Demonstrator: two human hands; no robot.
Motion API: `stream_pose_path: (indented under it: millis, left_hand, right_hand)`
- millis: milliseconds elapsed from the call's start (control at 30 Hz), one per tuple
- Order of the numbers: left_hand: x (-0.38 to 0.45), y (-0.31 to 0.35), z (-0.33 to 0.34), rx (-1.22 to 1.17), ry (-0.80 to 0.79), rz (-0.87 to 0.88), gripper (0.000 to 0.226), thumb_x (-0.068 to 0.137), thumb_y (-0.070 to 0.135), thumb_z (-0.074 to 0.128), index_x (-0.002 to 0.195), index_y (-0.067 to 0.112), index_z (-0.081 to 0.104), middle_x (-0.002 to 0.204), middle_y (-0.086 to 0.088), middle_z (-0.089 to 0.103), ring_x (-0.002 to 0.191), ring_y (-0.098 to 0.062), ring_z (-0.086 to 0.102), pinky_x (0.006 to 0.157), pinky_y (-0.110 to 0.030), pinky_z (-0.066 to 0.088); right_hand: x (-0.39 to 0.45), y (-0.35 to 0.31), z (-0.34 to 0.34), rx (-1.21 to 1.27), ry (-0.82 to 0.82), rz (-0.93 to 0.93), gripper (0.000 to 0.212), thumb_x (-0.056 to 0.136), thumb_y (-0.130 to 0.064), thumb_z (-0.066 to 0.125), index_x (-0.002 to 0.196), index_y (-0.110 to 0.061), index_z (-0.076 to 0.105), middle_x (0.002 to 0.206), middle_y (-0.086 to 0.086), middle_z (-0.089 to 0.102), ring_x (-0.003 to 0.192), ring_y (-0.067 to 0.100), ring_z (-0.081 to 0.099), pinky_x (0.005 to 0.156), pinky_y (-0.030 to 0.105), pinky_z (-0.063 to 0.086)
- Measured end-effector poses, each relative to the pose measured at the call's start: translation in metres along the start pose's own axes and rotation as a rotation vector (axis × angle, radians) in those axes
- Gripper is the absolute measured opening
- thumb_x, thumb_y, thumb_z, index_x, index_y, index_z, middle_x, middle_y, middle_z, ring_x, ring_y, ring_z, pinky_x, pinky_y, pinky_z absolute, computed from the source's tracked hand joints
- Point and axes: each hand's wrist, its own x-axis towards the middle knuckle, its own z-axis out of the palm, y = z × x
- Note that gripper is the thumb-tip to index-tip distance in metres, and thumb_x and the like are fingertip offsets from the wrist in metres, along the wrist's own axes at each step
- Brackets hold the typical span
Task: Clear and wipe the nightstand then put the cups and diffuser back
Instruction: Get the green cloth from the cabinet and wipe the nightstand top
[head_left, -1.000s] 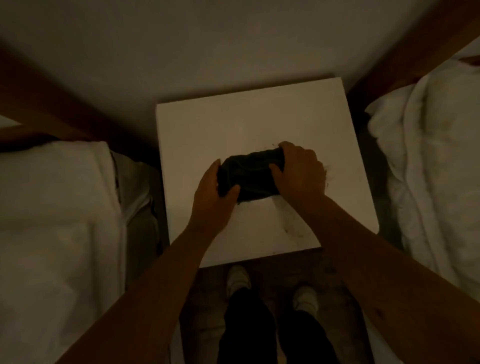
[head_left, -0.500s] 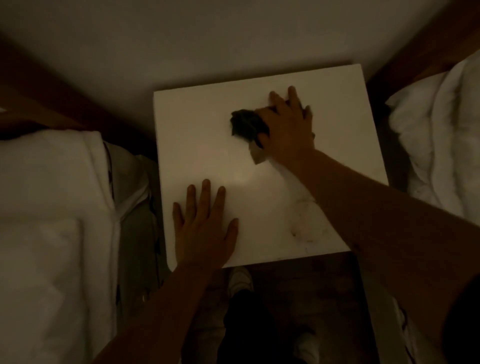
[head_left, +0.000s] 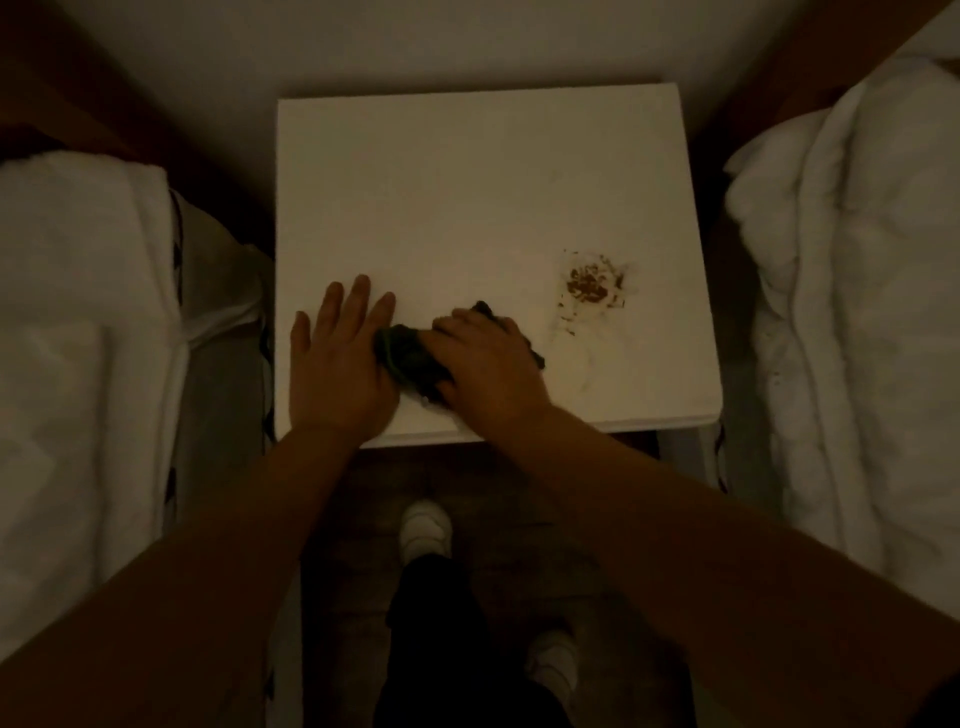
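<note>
My right hand (head_left: 485, 364) presses its curled fingers onto the dark bunched cloth (head_left: 410, 358), whose long axis runs left to right along the near edge of the square white worktop (head_left: 467, 197), touching my flat, spread left hand (head_left: 337, 364), a brown crumbly stain (head_left: 589, 283) beyond.

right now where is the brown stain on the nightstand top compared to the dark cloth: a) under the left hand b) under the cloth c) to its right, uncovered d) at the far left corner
c: the brown stain lies bare on the nightstand, right of the dark cloth under the right hand.
</note>
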Motion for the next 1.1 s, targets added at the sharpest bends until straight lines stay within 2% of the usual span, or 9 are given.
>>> stream_pose_path:
  millis: [67,167,333,433,567,700,867,1000,1100]
  left_hand:
    - [0.002,0.002,-0.001,-0.01,0.019,0.002,0.055,0.095,0.032,0.039,0.149,0.024,0.028,0.16,-0.006,0.018,0.147,-0.028,0.011,0.116,-0.055,0.008]
    - [0.003,0.002,0.0,-0.02,0.048,-0.011,0.053,0.095,0.034,0.033,0.147,0.024,0.031,0.159,-0.006,0.022,0.146,-0.028,0.014,0.115,-0.056,0.01]
    - [0.004,-0.001,0.002,-0.008,0.059,0.004,0.054,0.095,0.038,0.033,0.147,0.025,0.03,0.159,-0.006,0.021,0.146,-0.027,0.013,0.115,-0.055,0.01]
    - [0.004,0.0,0.001,-0.012,0.055,0.009,0.055,0.094,0.039,0.033,0.147,0.024,0.031,0.158,-0.007,0.022,0.146,-0.027,0.014,0.115,-0.056,0.011]
    - [0.004,0.002,-0.001,-0.026,0.038,0.001,0.056,0.093,0.039,0.032,0.147,0.024,0.031,0.158,-0.007,0.022,0.146,-0.028,0.014,0.115,-0.057,0.011]
    - [0.002,0.002,-0.001,-0.038,0.038,0.006,0.056,0.093,0.039,0.032,0.147,0.024,0.031,0.159,-0.007,0.02,0.147,-0.027,0.012,0.115,-0.057,0.01]
    - [0.0,0.001,-0.001,-0.04,0.054,-0.002,0.057,0.093,0.04,0.031,0.147,0.024,0.032,0.159,-0.007,0.021,0.146,-0.027,0.013,0.116,-0.056,0.009]
    - [0.0,-0.001,0.002,-0.039,0.062,0.01,0.056,0.094,0.04,0.032,0.147,0.023,0.032,0.158,-0.007,0.022,0.146,-0.028,0.014,0.115,-0.057,0.011]
    - [0.002,0.0,0.001,-0.032,0.06,0.016,0.056,0.094,0.04,0.032,0.147,0.023,0.032,0.158,-0.008,0.022,0.146,-0.029,0.014,0.115,-0.057,0.011]
  right_hand:
    - [0.013,0.017,-0.018,-0.003,-0.019,-0.076,0.048,0.077,-0.027,0.072,0.122,-0.018,0.06,0.108,0.005,0.064,0.102,0.026,0.057,0.086,0.038,0.042]
    - [0.048,0.076,-0.056,0.122,0.229,0.126,0.034,0.085,-0.034,0.059,0.116,-0.02,0.06,0.107,0.006,0.063,0.099,0.026,0.059,0.086,0.04,0.05]
    - [0.061,0.174,-0.084,-0.189,0.223,0.62,0.055,0.093,-0.04,0.045,0.144,-0.025,0.037,0.147,0.008,0.041,0.14,0.032,0.027,0.111,0.055,0.024]
    - [0.053,0.161,-0.073,-0.147,0.23,0.521,0.053,0.094,-0.035,0.045,0.144,-0.019,0.039,0.142,0.011,0.047,0.136,0.032,0.034,0.108,0.052,0.031]
    - [0.028,0.091,-0.056,-0.003,0.238,0.338,0.038,0.086,-0.032,0.048,0.117,-0.015,0.062,0.105,0.011,0.063,0.099,0.03,0.056,0.076,0.035,0.042]
    - [0.002,0.044,-0.04,0.062,-0.044,0.041,0.049,0.086,-0.025,0.062,0.134,-0.018,0.053,0.124,0.008,0.06,0.111,0.027,0.055,0.084,0.035,0.042]
    - [0.022,0.129,-0.092,0.111,0.23,0.38,0.056,0.092,-0.038,0.055,0.145,-0.024,0.04,0.139,0.009,0.053,0.126,0.031,0.049,0.107,0.04,0.035]
    - [0.008,0.173,-0.088,-0.276,0.118,0.45,0.054,0.097,-0.037,0.04,0.146,-0.016,0.035,0.144,0.014,0.046,0.131,0.034,0.039,0.108,0.053,0.029]
    - [0.002,0.132,-0.063,-0.174,0.234,0.44,0.05,0.093,-0.031,0.049,0.138,-0.01,0.046,0.131,0.017,0.055,0.118,0.036,0.05,0.1,0.049,0.039]
